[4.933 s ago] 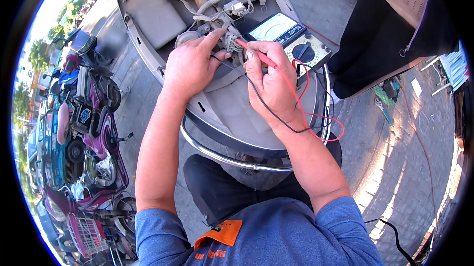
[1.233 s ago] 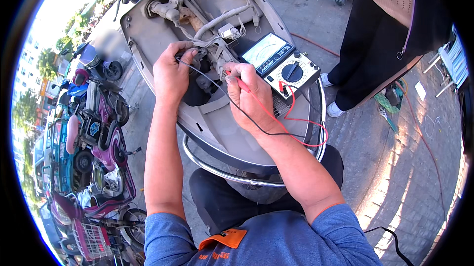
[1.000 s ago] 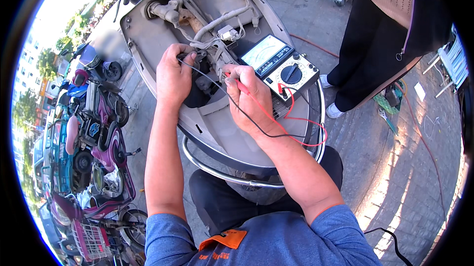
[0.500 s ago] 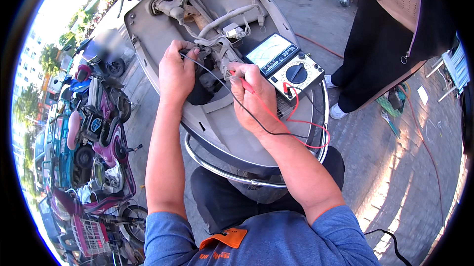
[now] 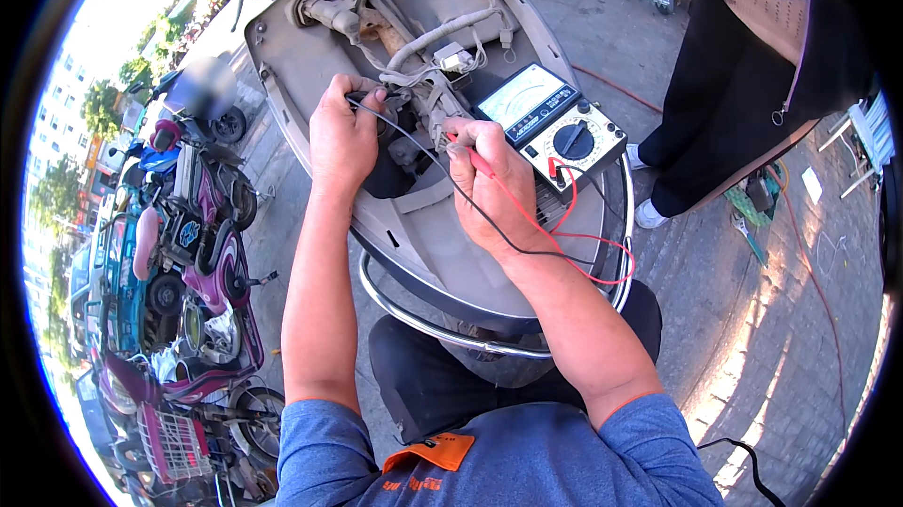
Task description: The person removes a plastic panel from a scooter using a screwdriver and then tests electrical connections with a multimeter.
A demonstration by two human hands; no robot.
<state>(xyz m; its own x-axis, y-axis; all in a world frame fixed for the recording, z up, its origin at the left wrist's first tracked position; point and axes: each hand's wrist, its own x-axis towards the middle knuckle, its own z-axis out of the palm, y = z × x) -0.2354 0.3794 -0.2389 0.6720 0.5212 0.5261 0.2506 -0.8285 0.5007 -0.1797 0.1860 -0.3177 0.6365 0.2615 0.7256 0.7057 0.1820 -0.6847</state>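
Observation:
In front of me lies the dusty, opened grey body of a scooter (image 5: 414,267), its wiring and frame exposed. My left hand (image 5: 343,135) is closed on a black test probe (image 5: 355,102) beside the central opening. A red test probe (image 5: 483,166) is pinched in my right hand (image 5: 494,187), its front end by a grey wiring connector (image 5: 442,126); whether the tip touches metal is too small to tell. Both leads run to an analog multimeter (image 5: 572,142), which rests on the scooter body just right of my right hand. A white connector (image 5: 453,58) sits among the cables farther off.
A chrome rail (image 5: 442,326) curves round the scooter's near end. Someone in black trousers (image 5: 705,121) stands close on the right. Parked scooters (image 5: 212,272) line the left side. Pliers (image 5: 750,239) and a green bundle (image 5: 755,198) lie on the paving, near a red cable (image 5: 818,291).
The whole view has shifted slightly, so everything sits a little to the right and lower. Both hands keep their probes in nearly the same places on the scooter.

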